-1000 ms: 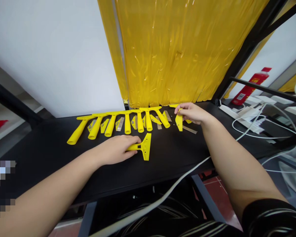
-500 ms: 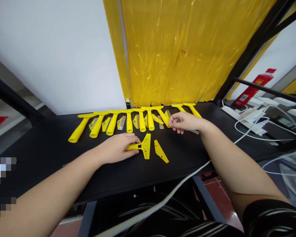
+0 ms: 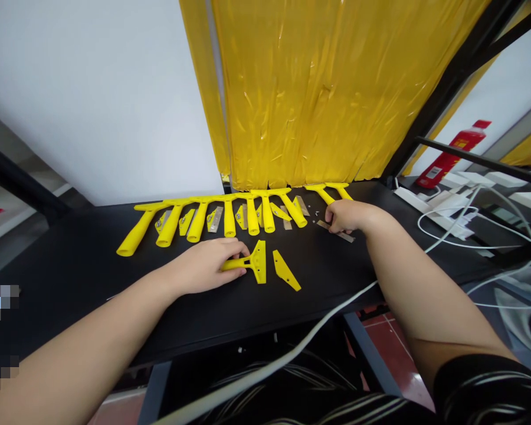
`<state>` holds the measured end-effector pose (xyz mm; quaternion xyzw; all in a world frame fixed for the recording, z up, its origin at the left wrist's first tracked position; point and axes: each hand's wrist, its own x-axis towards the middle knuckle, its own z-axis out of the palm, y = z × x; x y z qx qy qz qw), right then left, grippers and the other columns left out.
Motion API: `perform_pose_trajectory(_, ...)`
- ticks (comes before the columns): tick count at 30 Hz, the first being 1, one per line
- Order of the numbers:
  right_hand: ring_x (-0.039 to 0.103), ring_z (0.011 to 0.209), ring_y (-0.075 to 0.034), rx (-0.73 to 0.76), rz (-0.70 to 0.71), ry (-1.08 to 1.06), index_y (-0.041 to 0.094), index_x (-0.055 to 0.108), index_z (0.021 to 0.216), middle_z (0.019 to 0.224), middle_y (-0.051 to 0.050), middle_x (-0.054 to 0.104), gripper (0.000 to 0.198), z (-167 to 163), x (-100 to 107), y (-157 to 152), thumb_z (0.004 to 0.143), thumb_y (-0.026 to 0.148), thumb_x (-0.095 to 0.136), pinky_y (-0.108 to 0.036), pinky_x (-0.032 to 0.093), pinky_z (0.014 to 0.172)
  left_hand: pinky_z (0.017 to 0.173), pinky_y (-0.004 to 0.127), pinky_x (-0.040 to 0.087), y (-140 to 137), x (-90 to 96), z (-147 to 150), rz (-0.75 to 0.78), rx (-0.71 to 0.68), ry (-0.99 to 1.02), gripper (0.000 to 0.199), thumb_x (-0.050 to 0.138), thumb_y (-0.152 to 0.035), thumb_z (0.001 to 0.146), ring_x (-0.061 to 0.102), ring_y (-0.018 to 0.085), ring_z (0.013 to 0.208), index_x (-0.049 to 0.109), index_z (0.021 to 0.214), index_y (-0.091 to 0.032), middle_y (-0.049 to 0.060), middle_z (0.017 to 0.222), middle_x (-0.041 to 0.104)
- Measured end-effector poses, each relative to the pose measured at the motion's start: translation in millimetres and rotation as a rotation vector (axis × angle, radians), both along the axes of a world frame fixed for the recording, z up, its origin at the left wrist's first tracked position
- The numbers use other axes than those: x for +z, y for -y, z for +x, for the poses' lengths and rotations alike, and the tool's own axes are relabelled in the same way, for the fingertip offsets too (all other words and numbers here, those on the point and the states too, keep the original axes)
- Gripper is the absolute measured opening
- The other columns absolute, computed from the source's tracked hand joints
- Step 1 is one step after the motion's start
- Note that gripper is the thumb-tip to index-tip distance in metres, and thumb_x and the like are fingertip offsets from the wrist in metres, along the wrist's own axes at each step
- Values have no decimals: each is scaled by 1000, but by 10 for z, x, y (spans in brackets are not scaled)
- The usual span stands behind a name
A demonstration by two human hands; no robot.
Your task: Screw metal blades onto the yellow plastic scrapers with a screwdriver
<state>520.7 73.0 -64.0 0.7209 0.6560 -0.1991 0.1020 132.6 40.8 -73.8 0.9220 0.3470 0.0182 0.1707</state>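
My left hand (image 3: 206, 265) grips the handle of a yellow plastic scraper (image 3: 253, 263) that lies flat on the black table (image 3: 88, 265). Just right of it lies a loose yellow scraper cover plate (image 3: 285, 270). My right hand (image 3: 347, 216) is farther back with its fingers curled down on a thin metal blade (image 3: 341, 233). A row of several yellow scraper handles (image 3: 194, 221) lies along the back of the table, with cover plates and metal blades (image 3: 216, 219) between them.
Yellow plastic sheeting (image 3: 318, 88) hangs behind the row. A white cable (image 3: 301, 342) runs across the table's front edge. To the right are a black frame bar (image 3: 478, 160), white power strips and cables (image 3: 451, 206), and a red bottle (image 3: 446, 156).
My right hand carried a yellow cover plate from the back row, set it beside the held scraper, then went back right to the metal blade. My left hand stayed on the scraper.
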Motion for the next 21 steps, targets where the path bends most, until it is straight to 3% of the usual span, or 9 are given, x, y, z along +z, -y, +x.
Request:
perform_pose_trajectory(6, 72, 65, -17, 25, -36, -54, 18, 72, 110, 98, -6, 77, 37, -66, 36, 70, 74, 12, 76, -26, 54, 57, 85, 37, 52, 2, -1, 2, 2, -2, -9, 33, 59, -49, 100, 68, 24, 98, 68, 121, -25, 5, 111, 70)
perform_pose_trajectory(12, 73, 70, -17, 33, -114, -156, 16, 68, 106, 93, -5, 74, 37, -100, 10, 83, 72, 6, 76, -25, 53, 61, 85, 37, 52, -9, -11, 10, 7, -12, -4, 32, 59, -48, 100, 68, 24, 97, 68, 119, -25, 5, 109, 70)
perform_pose_trajectory(21, 69, 69, -17, 87, -74, -173, 18, 68, 105, 95, -4, 74, 40, -79, -31, 76, 67, 8, 77, -27, 50, 60, 82, 36, 52, -7, -9, 10, 18, -16, 0, 30, 60, -47, 100, 68, 23, 94, 68, 119, -25, 5, 107, 70)
